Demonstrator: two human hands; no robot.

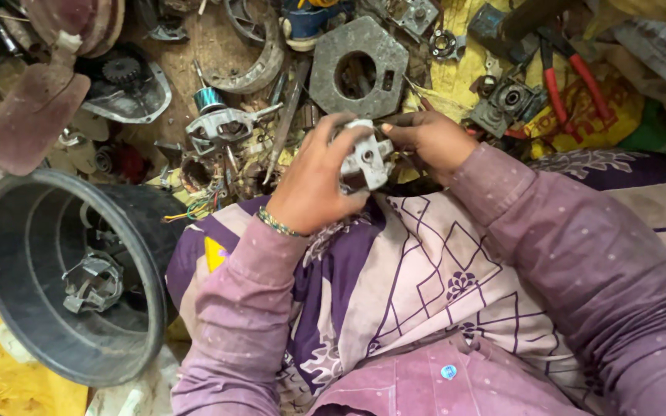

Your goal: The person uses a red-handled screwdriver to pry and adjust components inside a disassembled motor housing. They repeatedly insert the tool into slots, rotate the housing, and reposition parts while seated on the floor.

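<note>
Head view showed the left hand and right hand both grasping a small grey metal housing, which looked liable to slip into the scrap parts below.

Black bucket left; red-handled pliers, grey holed plate beyond.

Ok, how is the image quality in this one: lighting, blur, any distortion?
Head view: light is soft and even, no hard shadows or glare. The left hand, right hand and the white metal part they hold look slightly soft. The black bucket bulges near the left edge, which suggests wide-angle distortion.
</note>
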